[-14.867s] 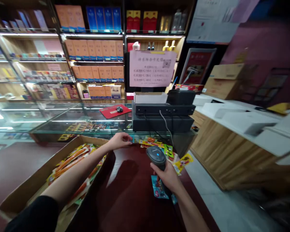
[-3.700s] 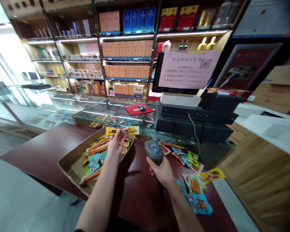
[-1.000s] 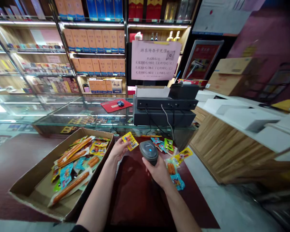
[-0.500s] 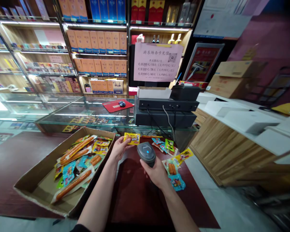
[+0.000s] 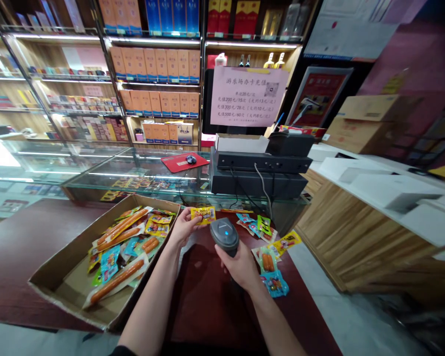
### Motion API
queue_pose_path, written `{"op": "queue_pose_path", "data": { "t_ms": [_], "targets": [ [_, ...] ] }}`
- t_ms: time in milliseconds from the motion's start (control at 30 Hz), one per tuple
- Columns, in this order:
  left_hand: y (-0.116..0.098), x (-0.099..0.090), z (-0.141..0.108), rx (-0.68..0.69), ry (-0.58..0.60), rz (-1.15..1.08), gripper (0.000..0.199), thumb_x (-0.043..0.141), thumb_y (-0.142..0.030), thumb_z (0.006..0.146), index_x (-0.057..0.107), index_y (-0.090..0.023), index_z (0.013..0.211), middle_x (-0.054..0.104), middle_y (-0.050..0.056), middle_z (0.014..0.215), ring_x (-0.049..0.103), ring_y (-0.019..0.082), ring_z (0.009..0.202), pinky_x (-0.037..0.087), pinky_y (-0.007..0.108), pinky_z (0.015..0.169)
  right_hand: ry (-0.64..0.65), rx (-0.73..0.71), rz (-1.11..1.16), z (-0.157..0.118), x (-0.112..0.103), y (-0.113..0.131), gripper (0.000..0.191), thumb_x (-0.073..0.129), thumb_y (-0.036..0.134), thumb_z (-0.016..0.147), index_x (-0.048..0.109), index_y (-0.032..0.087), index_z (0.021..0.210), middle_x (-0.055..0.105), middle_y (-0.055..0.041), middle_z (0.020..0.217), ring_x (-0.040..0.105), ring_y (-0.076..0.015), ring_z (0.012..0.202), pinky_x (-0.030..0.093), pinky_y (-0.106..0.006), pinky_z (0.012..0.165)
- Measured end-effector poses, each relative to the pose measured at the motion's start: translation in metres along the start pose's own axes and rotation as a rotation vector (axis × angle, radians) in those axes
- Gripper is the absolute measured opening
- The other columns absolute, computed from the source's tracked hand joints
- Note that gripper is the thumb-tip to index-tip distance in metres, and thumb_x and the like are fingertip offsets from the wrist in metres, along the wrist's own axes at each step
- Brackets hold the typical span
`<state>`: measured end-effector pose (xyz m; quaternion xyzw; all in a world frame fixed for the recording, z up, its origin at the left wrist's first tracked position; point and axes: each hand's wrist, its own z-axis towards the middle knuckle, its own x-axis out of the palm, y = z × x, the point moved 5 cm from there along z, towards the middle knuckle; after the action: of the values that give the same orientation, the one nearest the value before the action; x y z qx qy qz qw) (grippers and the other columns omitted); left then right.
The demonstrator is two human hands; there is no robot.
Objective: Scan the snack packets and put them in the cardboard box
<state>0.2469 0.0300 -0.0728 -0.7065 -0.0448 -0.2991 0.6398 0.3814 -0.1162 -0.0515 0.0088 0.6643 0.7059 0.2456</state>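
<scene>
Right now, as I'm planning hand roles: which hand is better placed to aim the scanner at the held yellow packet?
Right, probably: the right hand grips the scanner by its handle, its head close to the yellow packet that the left hand holds.

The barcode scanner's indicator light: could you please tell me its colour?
The indicator light on the barcode scanner is blue, best seen in the head view.

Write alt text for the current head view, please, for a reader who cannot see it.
A person's left hand holds a yellow snack packet near the barcode scanner in the right hand, over a dark red table. A cardboard tray holding packaged sausages sits at left; more packets lie at right.
</scene>
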Motion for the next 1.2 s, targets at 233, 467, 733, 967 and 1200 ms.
{"op": "queue_pose_path", "data": {
  "t_ms": [233,467,733,967,1200],
  "targets": [
    [-0.002,0.004,-0.001,0.0,0.013,0.009,0.044,0.083,-0.025,0.06,0.053,-0.016,0.091,0.071,0.006,0.087,0.07,0.019,0.077,0.06,0.032,0.068,0.01,0.012,0.055,0.0,0.0,-0.005,0.03,0.066,0.047,0.078,0.056,0.02,0.085,0.059,0.0019,0.051,0.055,-0.0149,0.039,0.044,-0.024,0.041],
    [-0.025,0.002,-0.015,0.067,-0.028,0.027,0.045,0.083,-0.027,0.06,0.053,-0.016,0.091,0.069,0.004,0.084,0.07,0.02,0.079,0.06,0.033,0.067,0.043,0.035,0.059,0.001,0.005,0.0,0.034,0.067,0.048,0.076,0.058,0.018,0.088,0.06,0.0015,0.05,0.055,-0.0146,0.039,0.044,-0.023,0.04],
    [-0.106,-0.047,-0.064,0.307,-0.263,0.244,0.042,0.08,-0.034,0.062,0.055,-0.017,0.09,0.067,0.003,0.087,0.068,0.019,0.076,0.06,0.033,0.064,0.18,0.047,0.099,0.005,0.042,0.006,0.036,0.067,0.052,0.075,0.056,0.019,0.083,0.058,0.0015,0.049,0.051,-0.0132,0.036,0.04,-0.023,0.038],
    [-0.177,-0.115,-0.122,0.503,-0.657,0.588,0.039,0.077,-0.043,0.067,0.065,-0.017,0.093,0.068,0.005,0.087,0.067,0.017,0.078,0.053,0.024,0.067,0.282,0.013,0.093,0.008,0.082,0.026,0.033,0.066,0.05,0.076,0.053,0.019,0.08,0.058,0.0019,0.05,0.05,-0.0129,0.039,0.04,-0.024,0.04],
    [-0.162,-0.1,-0.111,0.486,-0.58,0.595,0.035,0.076,-0.043,0.069,0.067,-0.016,0.089,0.069,0.006,0.084,0.068,0.018,0.078,0.052,0.024,0.066,0.276,-0.005,0.072,0.008,0.083,0.03,0.032,0.066,0.048,0.077,0.054,0.019,0.082,0.058,0.002,0.05,0.052,-0.0129,0.039,0.04,-0.023,0.039]
  ]
}}
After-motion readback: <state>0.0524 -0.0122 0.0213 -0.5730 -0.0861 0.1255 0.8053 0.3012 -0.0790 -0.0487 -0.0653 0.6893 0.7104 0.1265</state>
